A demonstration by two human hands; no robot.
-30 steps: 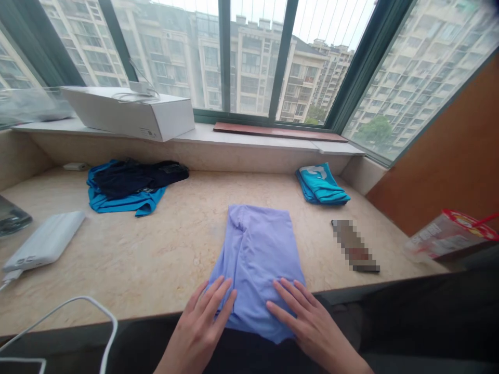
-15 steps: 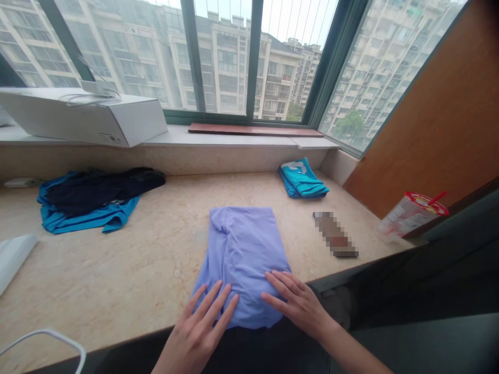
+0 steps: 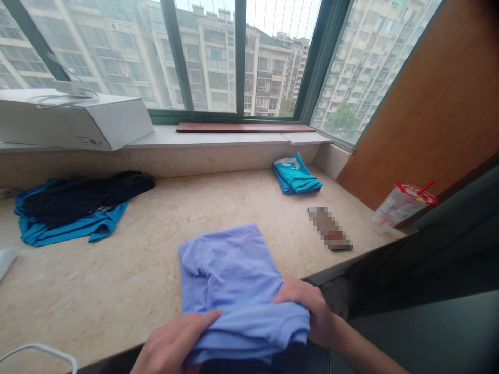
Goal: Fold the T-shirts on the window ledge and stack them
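Note:
A lavender garment, folded into a flat panel, lies over the front edge of the stone counter. Its near end is bunched up in both hands. My left hand is closed on the near left corner, thumb on top and fingers hidden under the cloth. At the near right corner my right hand grips the fabric the same way, its thumb over the top and its fingers underneath. The cloth between the hands forms a raised, rounded fold.
Dark and blue clothes lie heaped at the left. A folded teal garment sits at the back right, near a pixelated flat object and a plastic cup with straw. A white cable curves at the front left.
Both hands went from lying flat on the lavender garment to gripping its near corners. Its near end is now lifted and bunched, and the whole piece has shifted toward me and turned slightly.

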